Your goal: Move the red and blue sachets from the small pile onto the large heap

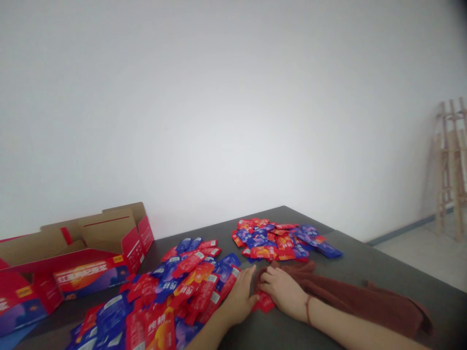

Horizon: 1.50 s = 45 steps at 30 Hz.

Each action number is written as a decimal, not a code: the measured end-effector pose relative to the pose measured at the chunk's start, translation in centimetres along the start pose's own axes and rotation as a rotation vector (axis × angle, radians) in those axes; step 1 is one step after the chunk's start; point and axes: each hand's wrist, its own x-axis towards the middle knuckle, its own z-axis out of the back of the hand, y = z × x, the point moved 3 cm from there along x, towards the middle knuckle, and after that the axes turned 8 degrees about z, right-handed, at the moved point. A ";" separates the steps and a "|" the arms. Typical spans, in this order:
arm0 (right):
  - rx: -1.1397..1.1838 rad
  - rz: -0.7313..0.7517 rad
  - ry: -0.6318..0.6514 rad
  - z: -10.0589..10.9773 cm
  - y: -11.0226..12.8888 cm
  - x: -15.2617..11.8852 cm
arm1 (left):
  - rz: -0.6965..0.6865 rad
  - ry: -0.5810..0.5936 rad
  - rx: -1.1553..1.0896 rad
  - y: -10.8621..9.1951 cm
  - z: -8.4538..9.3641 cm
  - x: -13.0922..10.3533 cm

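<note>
My right hand (282, 290) presses down on the table with its fingers curled over the bunched end of a brown cloth (346, 296). Under and beside those fingers lies a red sachet (264, 302), partly covered by the hand. My left hand (239, 297) rests at the right edge of a large heap of red and blue sachets (193, 277). Its fingers are stretched forward, and the thumb reaches toward the red sachet; whether it touches is unclear. Behind both hands, a smaller pile of similar sachets (277, 240) spreads out.
On the left stands an open red carton (134, 243) with brown cardboard inside. Printed red and purple boxes (91, 277) are in front of it. The dark table (365, 257) ends at a right-hand edge. A wooden easel-like rack (452, 165) leans near the white wall.
</note>
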 end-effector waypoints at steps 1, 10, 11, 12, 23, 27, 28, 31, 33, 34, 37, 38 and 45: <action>0.013 0.030 -0.001 0.1 0.4 0.0 | -0.014 -0.006 -0.008 0.1 0.0 0.1; -0.020 -0.039 -0.011 0.3 -2.6 -3.1 | 0.015 -0.126 -0.026 -0.8 -0.1 -0.5; -0.054 -0.090 -0.021 0.1 -3.3 -3.0 | 0.008 -0.157 -0.003 -1.2 0.1 -0.6; -0.090 -0.137 -0.030 -0.1 -3.8 -2.7 | -0.004 -0.181 0.033 -1.7 0.3 -0.7; -0.185 -0.165 -0.040 -0.8 -3.8 -1.2 | 0.003 -0.167 0.350 -1.3 -0.3 -1.6; -0.119 -0.120 0.009 -1.0 -2.1 0.6 | 0.020 -0.154 0.360 -1.8 -0.1 -1.2; -0.103 -0.107 0.018 -1.0 -1.8 1.2 | 0.032 -0.152 0.372 -2.0 0.1 -1.1; -0.029 -0.057 0.022 -0.9 -1.0 2.3 | 0.048 -0.155 0.405 -2.3 0.5 -1.2; 0.041 -0.017 0.009 -0.5 -0.9 1.9 | 0.044 -0.151 0.415 -2.3 0.5 -1.3; 0.077 0.003 0.002 -0.3 -1.0 1.3 | 0.044 -0.148 0.418 -2.3 0.5 -1.3; 0.126 -0.005 -0.014 0.2 -1.8 -1.2 | 0.057 -0.145 0.433 -2.3 0.3 -1.4; 0.114 -0.036 -0.016 0.2 -2.2 -2.1 | 0.063 -0.147 0.441 -2.4 0.3 -1.4; 0.000 -0.208 -0.023 -0.3 -3.8 -3.4 | 0.125 -0.143 0.500 -3.3 0.7 -1.1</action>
